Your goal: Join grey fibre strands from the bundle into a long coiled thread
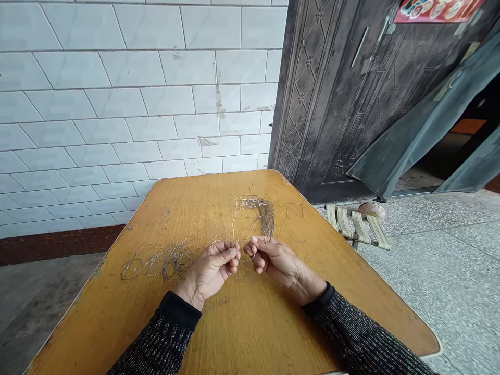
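Observation:
A thin, pale wire (234,221) rises from between the thumb and fingers of my left hand (216,263), which is closed on it. Part of the same wire seems to curve below, across to my right hand (275,260), whose thumb and forefinger are pinched together at its end. Both hands hover just over the wooden table (250,328), a small gap apart. Beyond my right hand lies a bent bundle of thin wires (266,216). Left of my left hand are several loosely coiled wires (172,260).
White wall tiles (167,99) rise behind the table's far edge. A dark carved door (332,94) stands at the back right, with a grey-green curtain (425,120) beside it. A strap-seat folding stool (357,226) and a round object (372,209) are on the speckled floor to the right.

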The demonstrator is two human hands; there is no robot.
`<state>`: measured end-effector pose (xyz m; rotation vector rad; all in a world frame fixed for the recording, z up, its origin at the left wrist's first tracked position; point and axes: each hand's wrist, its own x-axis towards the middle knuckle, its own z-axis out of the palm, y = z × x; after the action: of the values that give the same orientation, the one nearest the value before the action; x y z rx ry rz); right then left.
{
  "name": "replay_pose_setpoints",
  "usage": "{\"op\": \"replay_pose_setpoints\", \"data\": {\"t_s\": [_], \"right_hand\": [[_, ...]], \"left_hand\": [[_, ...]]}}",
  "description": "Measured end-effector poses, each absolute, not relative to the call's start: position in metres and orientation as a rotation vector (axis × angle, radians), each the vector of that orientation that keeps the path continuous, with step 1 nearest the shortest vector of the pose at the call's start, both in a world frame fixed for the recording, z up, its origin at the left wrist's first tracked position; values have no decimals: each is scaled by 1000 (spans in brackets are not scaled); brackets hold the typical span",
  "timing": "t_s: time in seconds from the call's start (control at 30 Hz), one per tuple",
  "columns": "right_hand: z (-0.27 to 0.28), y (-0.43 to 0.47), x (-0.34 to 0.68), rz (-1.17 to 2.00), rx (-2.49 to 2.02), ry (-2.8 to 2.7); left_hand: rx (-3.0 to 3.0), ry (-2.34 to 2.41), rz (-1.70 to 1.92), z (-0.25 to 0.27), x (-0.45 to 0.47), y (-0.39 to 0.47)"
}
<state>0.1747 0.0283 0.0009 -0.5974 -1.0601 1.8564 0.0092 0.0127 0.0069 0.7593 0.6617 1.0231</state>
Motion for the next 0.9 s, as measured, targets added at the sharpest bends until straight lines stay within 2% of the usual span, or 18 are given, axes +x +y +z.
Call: {"op": "replay_pose_setpoints", "data": {"t_s": [0.3, 0.57, 0.9], "right_hand": [[1, 25, 178, 1816, -594, -1190], [-3, 24, 174, 1835, -534, -1166], [-4, 25, 171, 2013, -465, -1049]], "left_hand": [[697, 715, 1217, 3, 9, 16], [732, 744, 1209, 5, 13, 12], [684, 713, 1242, 6, 14, 14]]}}
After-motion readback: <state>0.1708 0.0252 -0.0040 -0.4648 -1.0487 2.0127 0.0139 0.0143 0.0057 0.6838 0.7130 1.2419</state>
